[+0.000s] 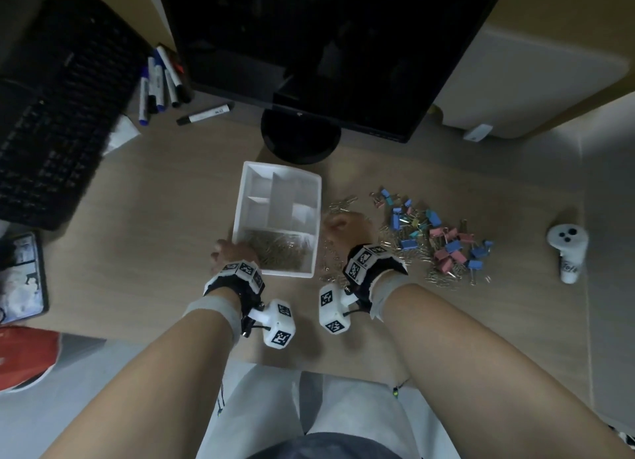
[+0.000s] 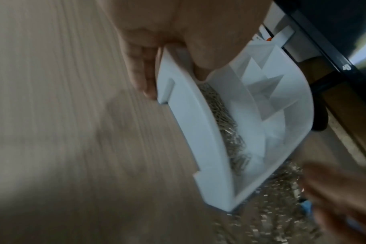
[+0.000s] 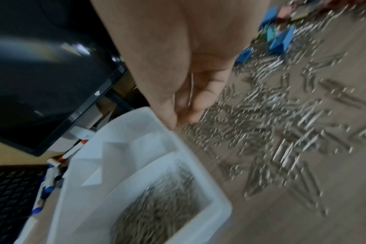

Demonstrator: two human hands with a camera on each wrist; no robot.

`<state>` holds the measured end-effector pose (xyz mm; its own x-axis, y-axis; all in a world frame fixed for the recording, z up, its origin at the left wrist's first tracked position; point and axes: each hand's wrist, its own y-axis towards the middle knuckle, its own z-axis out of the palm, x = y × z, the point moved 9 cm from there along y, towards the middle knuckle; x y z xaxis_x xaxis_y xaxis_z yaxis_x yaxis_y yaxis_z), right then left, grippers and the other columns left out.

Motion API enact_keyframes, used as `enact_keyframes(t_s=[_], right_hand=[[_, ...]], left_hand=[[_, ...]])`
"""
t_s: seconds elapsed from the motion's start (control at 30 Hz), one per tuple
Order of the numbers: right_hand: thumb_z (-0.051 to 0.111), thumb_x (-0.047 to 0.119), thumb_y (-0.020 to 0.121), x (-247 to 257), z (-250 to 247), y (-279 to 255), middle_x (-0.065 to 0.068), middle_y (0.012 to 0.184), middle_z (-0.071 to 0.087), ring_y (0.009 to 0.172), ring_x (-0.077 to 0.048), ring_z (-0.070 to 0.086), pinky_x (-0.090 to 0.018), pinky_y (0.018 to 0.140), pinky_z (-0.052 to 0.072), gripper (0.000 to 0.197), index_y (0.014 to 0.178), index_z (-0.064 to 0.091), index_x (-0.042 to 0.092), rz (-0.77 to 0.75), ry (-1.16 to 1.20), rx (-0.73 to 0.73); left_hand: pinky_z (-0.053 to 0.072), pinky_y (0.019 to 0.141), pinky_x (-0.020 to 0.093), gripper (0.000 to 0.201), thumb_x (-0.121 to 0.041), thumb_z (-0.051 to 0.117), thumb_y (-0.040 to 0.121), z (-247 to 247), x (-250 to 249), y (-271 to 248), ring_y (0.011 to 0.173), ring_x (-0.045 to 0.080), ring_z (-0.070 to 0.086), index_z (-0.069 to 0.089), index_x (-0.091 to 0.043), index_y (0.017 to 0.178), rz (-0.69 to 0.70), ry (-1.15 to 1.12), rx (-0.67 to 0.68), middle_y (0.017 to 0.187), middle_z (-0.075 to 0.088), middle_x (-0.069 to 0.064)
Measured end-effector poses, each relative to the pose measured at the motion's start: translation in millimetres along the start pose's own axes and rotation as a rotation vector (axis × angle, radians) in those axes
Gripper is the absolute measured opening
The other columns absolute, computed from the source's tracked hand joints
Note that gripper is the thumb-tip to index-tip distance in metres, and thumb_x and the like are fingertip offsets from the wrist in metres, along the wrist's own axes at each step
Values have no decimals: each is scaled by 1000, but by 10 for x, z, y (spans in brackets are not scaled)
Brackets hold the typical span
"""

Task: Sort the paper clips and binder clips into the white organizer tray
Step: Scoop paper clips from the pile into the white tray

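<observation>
The white organizer tray (image 1: 240, 218) sits mid-desk, and its long near compartment holds a heap of silver paper clips (image 1: 278, 252). My left hand (image 1: 228, 252) grips the tray's near-left corner (image 2: 178, 102), thumb inside and fingers (image 2: 140, 69) outside the wall. Just right of the tray, my right hand (image 1: 338, 226) is low over loose paper clips (image 3: 282, 123) on the desk. Its fingertips are bunched, right hand (image 3: 182, 120) pinching a few thin paper clips (image 3: 191, 87). Coloured binder clips (image 1: 439, 238) lie mixed with paper clips further right, blurred in the right wrist view.
A black monitor (image 1: 309, 46) and its round stand base (image 1: 300, 135) stand right behind the tray. A keyboard (image 1: 58, 114) and several markers (image 1: 161, 83) lie at the back left. A white controller (image 1: 567, 252) lies at the far right, a tablet (image 1: 20, 276) at the left edge.
</observation>
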<state>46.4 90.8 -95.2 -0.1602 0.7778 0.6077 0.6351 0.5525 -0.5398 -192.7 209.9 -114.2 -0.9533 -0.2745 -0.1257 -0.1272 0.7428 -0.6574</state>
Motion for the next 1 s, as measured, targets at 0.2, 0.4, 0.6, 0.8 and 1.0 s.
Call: enact_keyframes(t_s=[0.2,0.4,0.6,0.8,1.0], right_hand=[[48,42,92,-476,-375,390,-13,119,66,110,-35,64,-40,85,52,46,125,60,11,137,-294,-102],[52,60,92,-589,-318,432,-13,125,62,107,-35,66,-43,82,51,74,146,35,12,209,-422,-175],[49,50,98,-484,-282,402,-3,114,67,103,-27,67,-37,77,50,42,127,54,20,153,-565,-84],[56,53,83,-695,-378,299,-1,75,64,75,-26,64,-31,66,49,42,102,56,16,238,-216,-50],[62,55,82,-632,-697,250,3,69,70,66,-16,67,-27,64,51,37,81,69,18,161,103,-176]], left_hand=[[32,105,47,52,-17,48,89,-165,-439,-118,128,34,38,35,-3,136,49,-140,-208,139,41,18],[31,104,45,53,-21,52,81,-124,-549,-98,121,29,43,37,-9,131,59,-184,-236,130,47,12],[28,104,46,54,-24,48,83,-101,-573,-73,122,29,40,34,-9,132,8,-146,-197,131,44,11],[26,104,46,59,-21,49,78,-89,-558,-73,121,27,37,33,-8,133,-9,-96,-223,126,41,9],[40,103,48,72,-41,55,76,-320,-794,-148,119,29,58,39,-3,135,5,4,-562,130,58,17]])
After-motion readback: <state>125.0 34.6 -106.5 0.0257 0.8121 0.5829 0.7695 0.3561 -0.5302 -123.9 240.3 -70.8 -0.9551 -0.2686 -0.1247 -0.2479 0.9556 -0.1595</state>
